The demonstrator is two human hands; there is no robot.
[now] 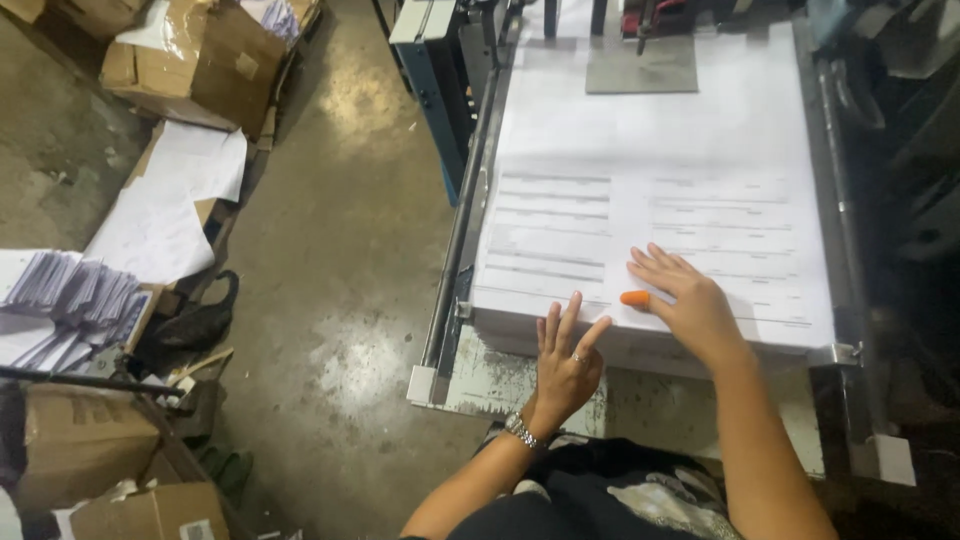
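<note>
A thick stack of printed white sheets (690, 150) lies on a machine's feed table (520, 385) in front of me. My right hand (680, 295) rests flat on top of the stack near its front edge, fingers spread, with an orange rubber cot on the thumb tip (634, 298). My left hand (565, 360) presses its fingertips against the front edge of the stack; it wears a ring, and a metal watch sits on the wrist. Neither hand holds anything.
A grey metal plate (641, 68) sits on the far end of the stack under machine parts. On the concrete floor at left are cardboard boxes (200, 60), loose white sheets (165, 205), fanned printed paper bundles (70, 290) and a black bag (195, 322).
</note>
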